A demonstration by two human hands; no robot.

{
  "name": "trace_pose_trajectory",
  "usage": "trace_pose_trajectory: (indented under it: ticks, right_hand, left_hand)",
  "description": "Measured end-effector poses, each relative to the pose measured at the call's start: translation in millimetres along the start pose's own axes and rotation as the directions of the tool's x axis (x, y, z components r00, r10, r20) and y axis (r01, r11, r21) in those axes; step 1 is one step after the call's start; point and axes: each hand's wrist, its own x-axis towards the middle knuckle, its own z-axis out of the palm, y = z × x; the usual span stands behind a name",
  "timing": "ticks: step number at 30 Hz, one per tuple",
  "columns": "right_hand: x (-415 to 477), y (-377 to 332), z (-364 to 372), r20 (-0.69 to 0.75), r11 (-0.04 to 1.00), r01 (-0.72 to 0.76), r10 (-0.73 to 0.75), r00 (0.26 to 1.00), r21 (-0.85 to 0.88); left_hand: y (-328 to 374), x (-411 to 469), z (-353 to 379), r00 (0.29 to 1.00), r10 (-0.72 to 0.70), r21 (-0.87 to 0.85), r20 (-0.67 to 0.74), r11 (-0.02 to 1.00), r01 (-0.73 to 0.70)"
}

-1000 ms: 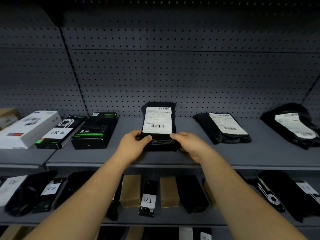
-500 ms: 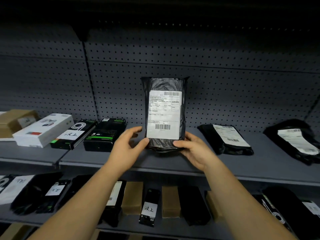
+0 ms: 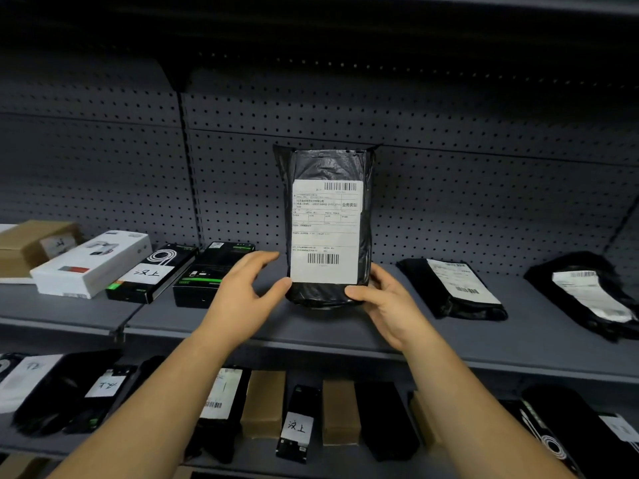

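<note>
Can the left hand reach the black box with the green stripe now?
Probably yes: the left hand is open, only its thumb touches the parcel, and the black box lies right beside it on the shelf, nothing between.

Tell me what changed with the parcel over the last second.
The black plastic mailer bag with the white label was tipped up from lying flat to standing on end on the grey metal shelf. The left grip loosened, only its thumb touching now; the right grip keeps pinching the bottom corner. The other black parcels and boxes stayed put.
</note>
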Motion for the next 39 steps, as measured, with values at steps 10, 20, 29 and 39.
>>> trace_pose_trajectory:
  ticks: [10,20,29,39]
  right_hand:
    - [-2,6,-6,-0.046,1.000,-0.023,0.023,0.999,-0.011]
    - [-1,2,-29,-0.149,0.988,-0.132,0.119,0.982,-0.075]
    - [19,8,-23,-0.442,0.706,-0.396,0.130,0.887,-0.587]
    - [31,-2,12,-0.392,0.500,-0.216,-0.278,0.877,-0.839]
  left_hand:
    - [-12,8,4,0.998,0.047,0.088,0.049,0.995,-0.051]
    - [-24,18,28,0.990,0.005,0.120,0.138,0.992,-0.022]
    - [-33,18,37,0.986,0.000,0.174,0.170,0.984,-0.030]
    - [-77,14,-53,0.999,-0.010,0.335,0.046,0.942,-0.006]
